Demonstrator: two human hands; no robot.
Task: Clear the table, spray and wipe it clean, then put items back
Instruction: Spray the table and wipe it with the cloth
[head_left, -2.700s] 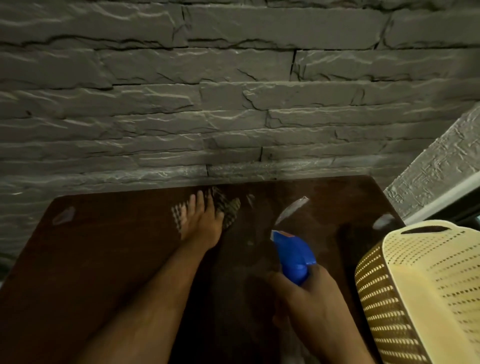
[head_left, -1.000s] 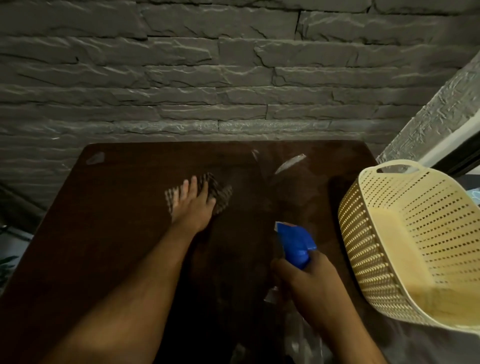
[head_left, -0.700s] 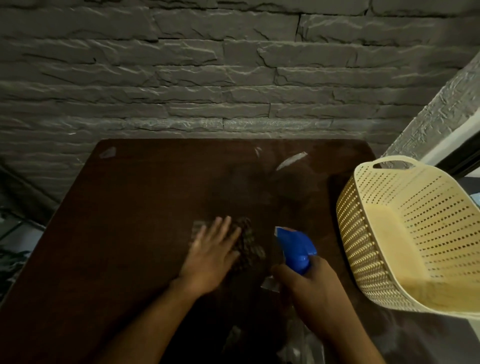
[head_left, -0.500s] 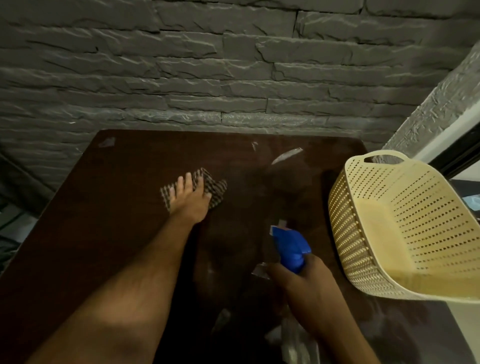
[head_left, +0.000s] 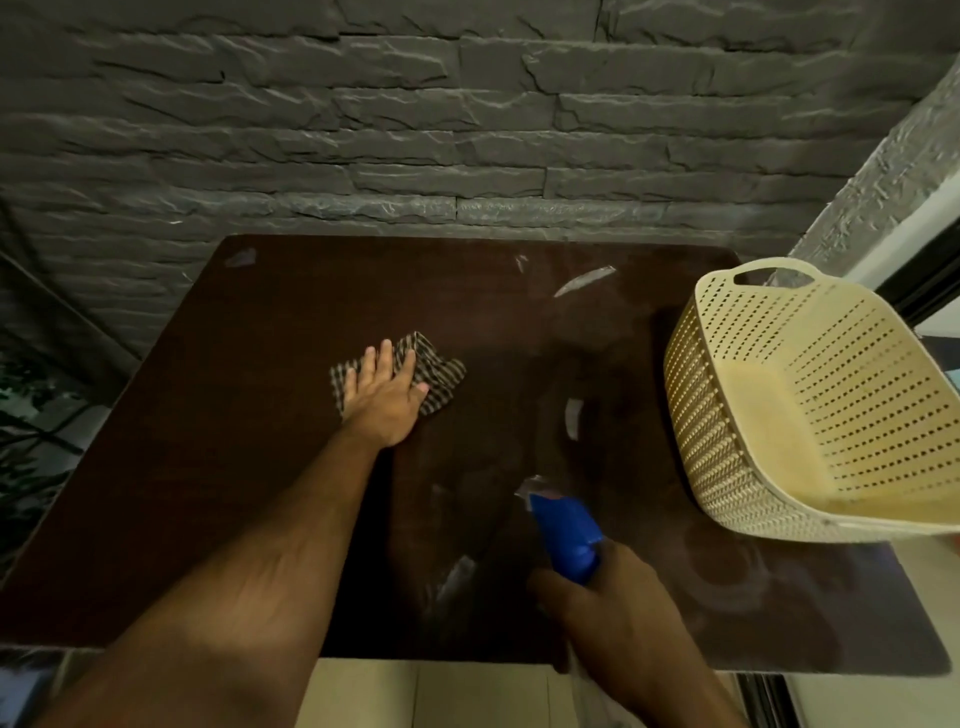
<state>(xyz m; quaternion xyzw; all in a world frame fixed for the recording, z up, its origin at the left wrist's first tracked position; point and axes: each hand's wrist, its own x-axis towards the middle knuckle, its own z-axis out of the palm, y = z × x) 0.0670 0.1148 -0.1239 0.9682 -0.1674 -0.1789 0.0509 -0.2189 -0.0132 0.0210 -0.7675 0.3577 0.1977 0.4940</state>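
Head view: left hand (head_left: 383, 399) flat on cloth (head_left: 441, 375)

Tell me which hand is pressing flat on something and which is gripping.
The left hand lies flat, fingers straight, on the checked cloth. The right hand curls around the blue-topped spray bottle.

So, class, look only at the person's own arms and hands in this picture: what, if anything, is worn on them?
Nothing that shows. The left hand and its forearm are bare, with no sleeve, glove, watch, ring or band in view. The right hand is bare too, as is the part of its wrist and forearm that shows before the frame's lower edge cuts it off. Any sleeves would lie out of frame.
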